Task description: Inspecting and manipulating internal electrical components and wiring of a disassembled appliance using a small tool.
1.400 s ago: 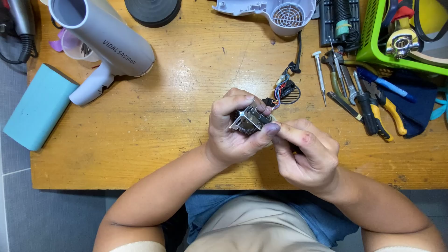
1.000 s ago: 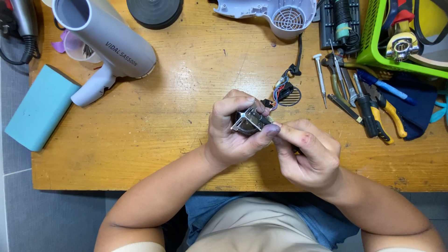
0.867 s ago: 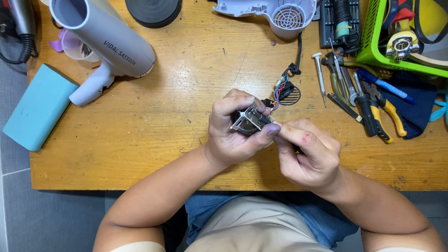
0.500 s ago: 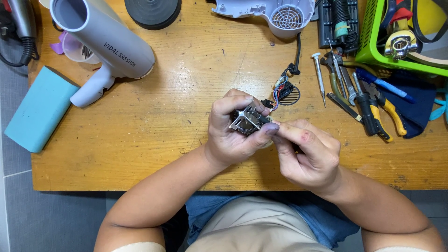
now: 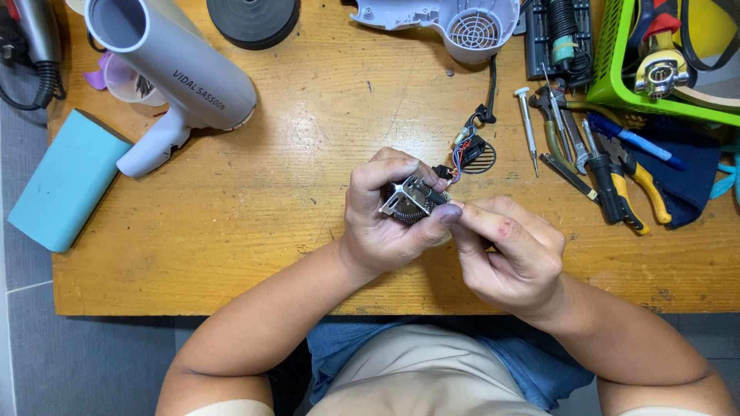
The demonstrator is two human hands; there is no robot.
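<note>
Left hand (image 5: 381, 219) clamped around heating coil (image 5: 407, 202), near table's (image 5: 231, 231) front edge. Right hand (image 5: 512, 258) fingers (image 5: 474, 219) pinching its end. Wires (image 5: 459, 154) trailing off behind.

Both hands are working above the wooden workbench (image 5: 231, 231): the left hand (image 5: 385, 219) is gripping a small heating-element assembly (image 5: 408, 202), while the right hand (image 5: 512, 254) is pinching at its edge, its wires (image 5: 462, 150) trailing away.

From my feed I see a scuffed, honey-coloured wooden worktop (image 5: 270, 216) with dark scratches and a worn front edge, filling most of the view. To its left and below it lies a floor of large grey tiles (image 5: 31, 347) with pale grout lines. Even, soft light falls from above, casting short shadows.
</note>
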